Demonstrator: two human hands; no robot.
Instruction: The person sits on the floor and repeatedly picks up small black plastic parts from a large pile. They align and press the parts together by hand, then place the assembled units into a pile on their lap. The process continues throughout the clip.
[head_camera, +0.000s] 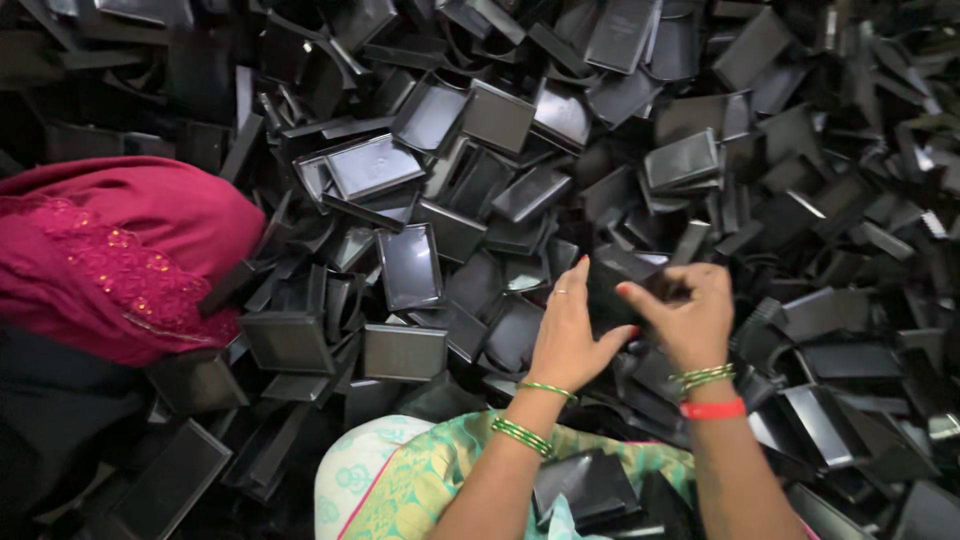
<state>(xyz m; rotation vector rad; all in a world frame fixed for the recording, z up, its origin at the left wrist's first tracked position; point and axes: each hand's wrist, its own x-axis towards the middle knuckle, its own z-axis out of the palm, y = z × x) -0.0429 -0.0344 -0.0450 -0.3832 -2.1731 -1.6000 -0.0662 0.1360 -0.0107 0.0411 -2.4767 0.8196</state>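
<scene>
Two hands meet over the heap (480, 200): left hand (568, 335) and right hand (690, 318) both pinch one black tray (622, 290), seemingly mid-sort; next needs a steady grip lifting it clear.

black tray (625, 290) mostly hidden between hands, right hand (685, 320) blurred, pink-clad person (110, 250) cropped at left

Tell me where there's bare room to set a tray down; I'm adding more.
No bare floor shows: the heap of black trays fills the view. The only open patch is the green patterned cloth beside the left hand. It is most crowded around the right hand and the red cloth.
</scene>
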